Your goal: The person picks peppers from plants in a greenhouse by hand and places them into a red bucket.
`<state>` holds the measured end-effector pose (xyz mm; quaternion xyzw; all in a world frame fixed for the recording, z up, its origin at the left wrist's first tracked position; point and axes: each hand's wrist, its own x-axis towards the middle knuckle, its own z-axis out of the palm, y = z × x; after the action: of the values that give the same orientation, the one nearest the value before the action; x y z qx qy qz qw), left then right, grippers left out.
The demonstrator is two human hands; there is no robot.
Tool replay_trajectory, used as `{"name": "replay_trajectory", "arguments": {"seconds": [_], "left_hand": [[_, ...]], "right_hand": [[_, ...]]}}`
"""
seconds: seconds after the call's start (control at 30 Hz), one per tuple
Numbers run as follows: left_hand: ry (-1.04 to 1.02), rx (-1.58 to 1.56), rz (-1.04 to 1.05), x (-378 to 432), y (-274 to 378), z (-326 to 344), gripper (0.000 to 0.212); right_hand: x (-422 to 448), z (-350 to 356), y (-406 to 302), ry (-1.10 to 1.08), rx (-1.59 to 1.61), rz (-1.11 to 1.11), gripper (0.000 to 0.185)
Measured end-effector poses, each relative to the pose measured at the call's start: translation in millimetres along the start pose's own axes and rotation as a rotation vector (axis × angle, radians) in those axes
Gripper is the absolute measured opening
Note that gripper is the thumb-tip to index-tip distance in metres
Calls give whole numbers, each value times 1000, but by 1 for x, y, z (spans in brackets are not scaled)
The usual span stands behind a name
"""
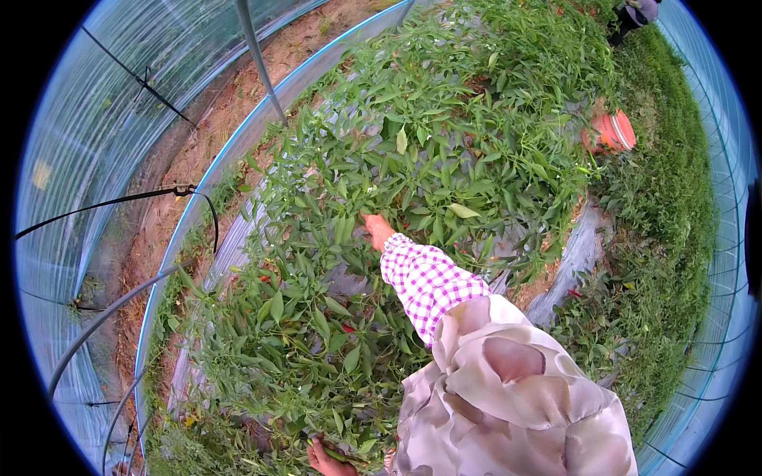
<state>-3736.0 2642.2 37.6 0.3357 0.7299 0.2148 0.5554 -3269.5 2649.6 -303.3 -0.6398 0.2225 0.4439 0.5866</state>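
My right hand [378,231], in a pink-and-white checked sleeve cuff [431,279], reaches into a leafy pepper plant [411,160]. Leaves cover its fingertips, so any grip there is hidden. Low in the picture, my left hand [328,461] has its fingers around a long green pepper [334,454], close to the leaves. A red pepper [348,328] shows among the foliage between my two hands. Grey plastic mulch film [348,279] appears under the plants.
An orange bucket [604,132] with a pale rim lies tilted beside the row. Metal hoops [256,53] and blue plastic sheeting [107,149] curve along the left. Silvery mulch [574,262] borders weeds [667,196] at right. Another person [637,15] is at the top right.
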Motion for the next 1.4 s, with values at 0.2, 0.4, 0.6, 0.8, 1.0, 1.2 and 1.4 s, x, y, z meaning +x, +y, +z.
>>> {"name": "replay_trajectory", "arguments": {"seconds": [0.2,0.4,0.6,0.8,1.0,1.2,1.4], "left_hand": [[100,-2,4,-17,5,-12,39],[96,63,-80,0,-6,-34,39],[152,32,-68,1,-1,-27,32],[82,8,-85,4,-4,-33,22],[89,43,32,-10,24,-2,12],[-18,122,127,-13,37,9,13],[-302,146,360,-12,53,35,15]], "right_hand": [[15,36,38,334,-496,-223,30],[15,22,16,646,-747,-221,22],[-31,-3,-46,688,-311,-170,17],[-65,5,-56,421,35,13,10],[-113,-12,-43,32,595,325,22],[-170,-5,-31,-442,242,291,28],[-322,50,-19,-927,-85,90,31]]}}
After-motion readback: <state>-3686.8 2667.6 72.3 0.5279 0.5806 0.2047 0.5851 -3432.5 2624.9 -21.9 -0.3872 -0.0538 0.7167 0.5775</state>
